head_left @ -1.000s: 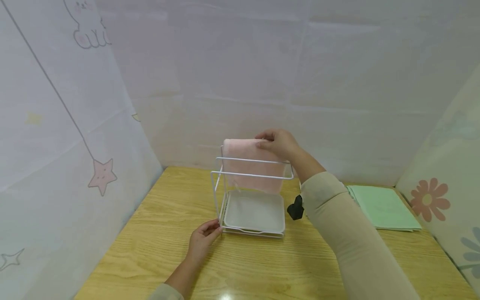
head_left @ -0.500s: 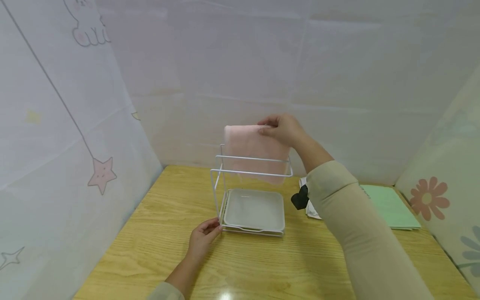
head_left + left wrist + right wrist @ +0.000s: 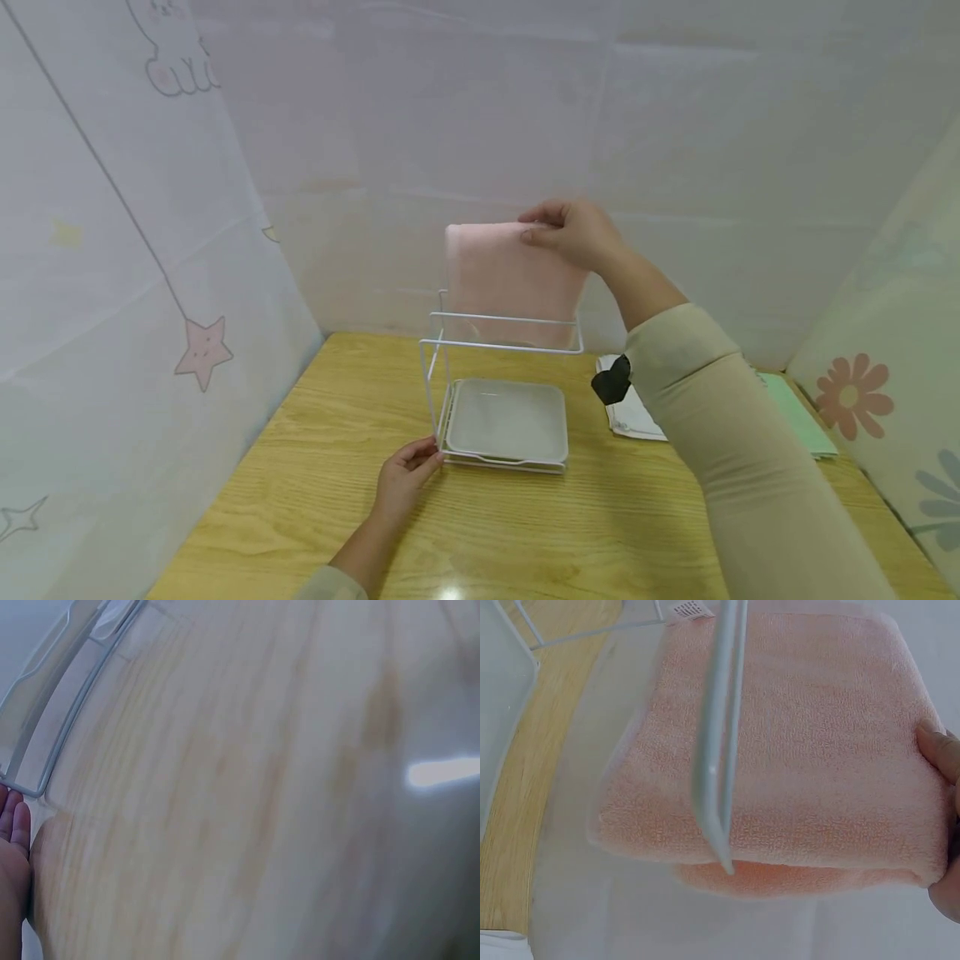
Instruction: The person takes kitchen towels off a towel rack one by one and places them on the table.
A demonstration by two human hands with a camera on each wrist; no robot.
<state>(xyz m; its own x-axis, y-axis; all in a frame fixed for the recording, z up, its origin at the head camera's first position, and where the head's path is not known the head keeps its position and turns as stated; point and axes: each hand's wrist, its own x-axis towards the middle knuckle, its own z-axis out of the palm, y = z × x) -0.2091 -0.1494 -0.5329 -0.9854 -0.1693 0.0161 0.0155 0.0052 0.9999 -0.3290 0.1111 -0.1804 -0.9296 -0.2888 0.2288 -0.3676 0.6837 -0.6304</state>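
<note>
A folded pink towel (image 3: 517, 271) hangs from my right hand (image 3: 573, 235), which pinches its top edge between thumb and fingers. Its lower part shows behind the upper bars of a white wire rack (image 3: 502, 348); in the right wrist view the towel (image 3: 802, 735) has a small printed label at one corner. My left hand (image 3: 405, 477) holds the rack's front left bottom corner, thumb on the near side. In the left wrist view only some fingers (image 3: 16, 825) show, right at the rack's corner. A pale shallow tray (image 3: 510, 421) sits in the rack's base.
To the right on the wooden table (image 3: 315, 433) lies a folded white cloth (image 3: 633, 419), partly behind the right sleeve. Farther right is a green folded cloth (image 3: 806, 421), mostly covered by the arm. Printed fabric (image 3: 480, 125) stands behind the table.
My right hand has risen with the pink towel, drawing it up from the rack's back bar. The white cloth has come into view. My left hand stays at the rack's corner.
</note>
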